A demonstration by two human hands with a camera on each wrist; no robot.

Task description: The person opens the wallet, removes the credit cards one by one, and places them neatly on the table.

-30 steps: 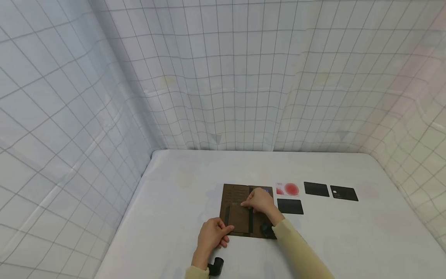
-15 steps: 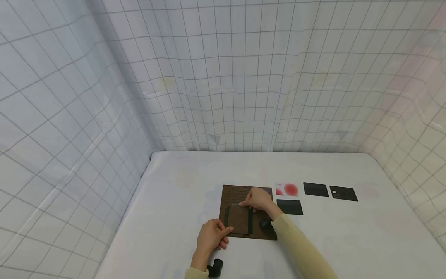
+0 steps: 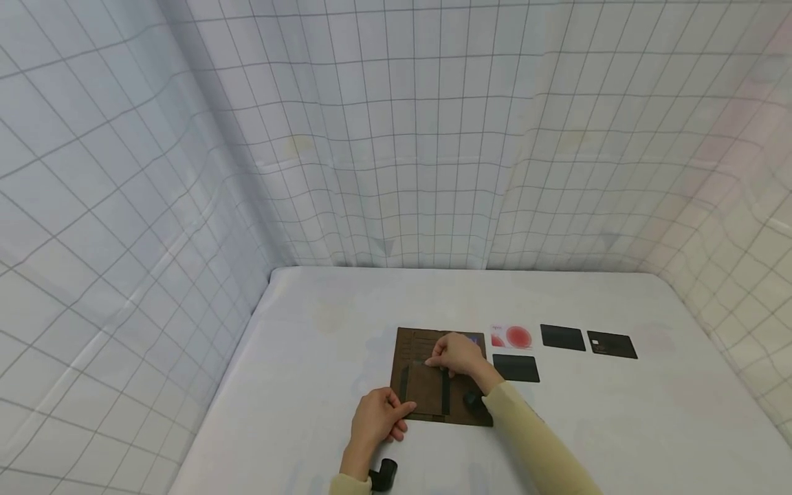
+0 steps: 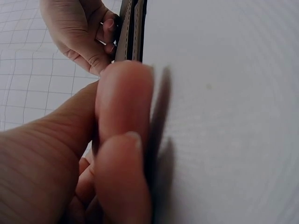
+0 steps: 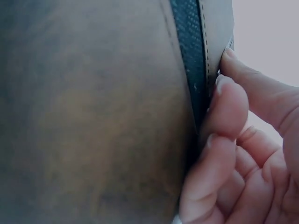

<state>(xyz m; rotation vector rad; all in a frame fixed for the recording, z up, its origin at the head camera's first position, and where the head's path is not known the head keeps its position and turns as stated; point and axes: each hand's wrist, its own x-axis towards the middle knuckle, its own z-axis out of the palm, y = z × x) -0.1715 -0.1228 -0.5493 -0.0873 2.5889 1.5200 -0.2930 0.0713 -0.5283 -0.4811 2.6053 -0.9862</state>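
Note:
A brown leather wallet (image 3: 427, 392) lies spread flat on the white table, with card slots at its upper left and a dark strip down its middle. My left hand (image 3: 376, 416) grips its lower left edge, thumb on top and fingers at the side. My right hand (image 3: 459, 354) reaches over the wallet and pinches the top edge of its inner flap. In the right wrist view, a stitched leather edge (image 5: 212, 28) and a dark woven strip (image 5: 189, 46) run beside the fingers. The left wrist view has the left fingers (image 4: 124, 107) close up at the wallet's side.
Right of the wallet lie a white card with a red circle (image 3: 518, 337), two black cards (image 3: 562, 337) (image 3: 516, 368), and a dark card with a pale chip square (image 3: 612, 344). A bit of blue (image 3: 473, 339) shows at the wallet's upper right. Gridded white curtains (image 3: 396, 137) surround the table.

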